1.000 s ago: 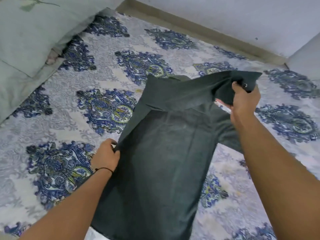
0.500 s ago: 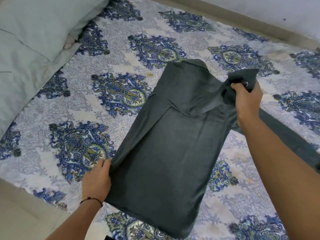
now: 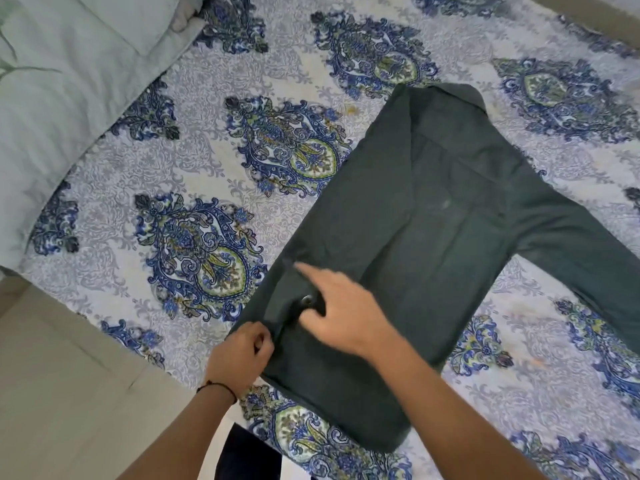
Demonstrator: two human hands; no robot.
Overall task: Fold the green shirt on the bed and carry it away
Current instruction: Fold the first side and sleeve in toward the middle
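Dark green cloth, the shirt (image 3: 433, 244), lies flat on the patterned bedsheet (image 3: 214, 168), collar end toward the far side of the bed and hem end nearest you. One sleeve is folded across the body toward your left, its cuff lying under your right hand; the other sleeve trails out flat to the right, well apart from both hands.

Your left hand (image 3: 242, 355) sits at the shirt's near left edge, fingers curled closed and pinching the fabric edge between thumb and fingers. A thin dark band circles that wrist.

Your right hand (image 3: 343, 313) is blurred; it lies over the folded-in sleeve close to your left hand, with the forefinger stretched out toward the left edge of the shirt and the other fingers bent loosely. A small round button (image 3: 306, 300) shows on the cuff just beside those fingers. Whether this hand grips the cuff or only presses on it, you cannot tell from the blur.

A pale green pillow (image 3: 69, 81) rests at the bed's far left corner, well apart from the shirt
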